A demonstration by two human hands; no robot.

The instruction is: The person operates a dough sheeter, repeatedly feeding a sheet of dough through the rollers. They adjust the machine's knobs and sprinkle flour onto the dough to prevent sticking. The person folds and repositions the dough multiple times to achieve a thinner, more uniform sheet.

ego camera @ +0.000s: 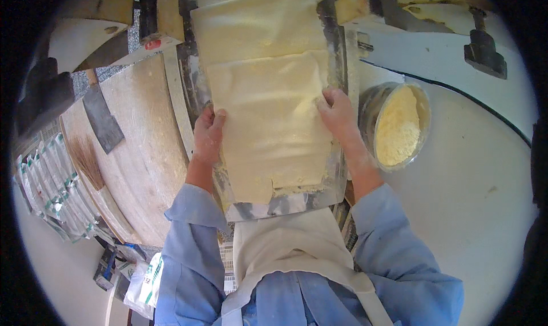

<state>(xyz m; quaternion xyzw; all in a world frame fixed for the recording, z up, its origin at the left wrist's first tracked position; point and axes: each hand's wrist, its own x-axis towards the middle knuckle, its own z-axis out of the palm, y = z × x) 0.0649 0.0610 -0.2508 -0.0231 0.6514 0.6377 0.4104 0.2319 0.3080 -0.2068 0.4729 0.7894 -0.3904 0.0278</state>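
A wide, pale sheet of dough [269,142] lies in overlapping folds on a floured metal tray [274,206] that forms part of a machine in front of me. My left hand [208,133] pinches the sheet's left edge between thumb and fingers. At the right edge, a little higher up, my right hand [338,112] grips the dough with curled fingers, and the sheet wrinkles beside it. The near edge of the dough is uneven, with a notch towards the right. Both hands are dusted with flour.
A round container of yellowish flour [398,127] stands close to my right forearm. On the left, a wooden board [141,154] bears a flat metal scraper [102,118] and a straw brush [90,163]. Machine housings flank the far end, and plastic packages [55,189] lie at far left.
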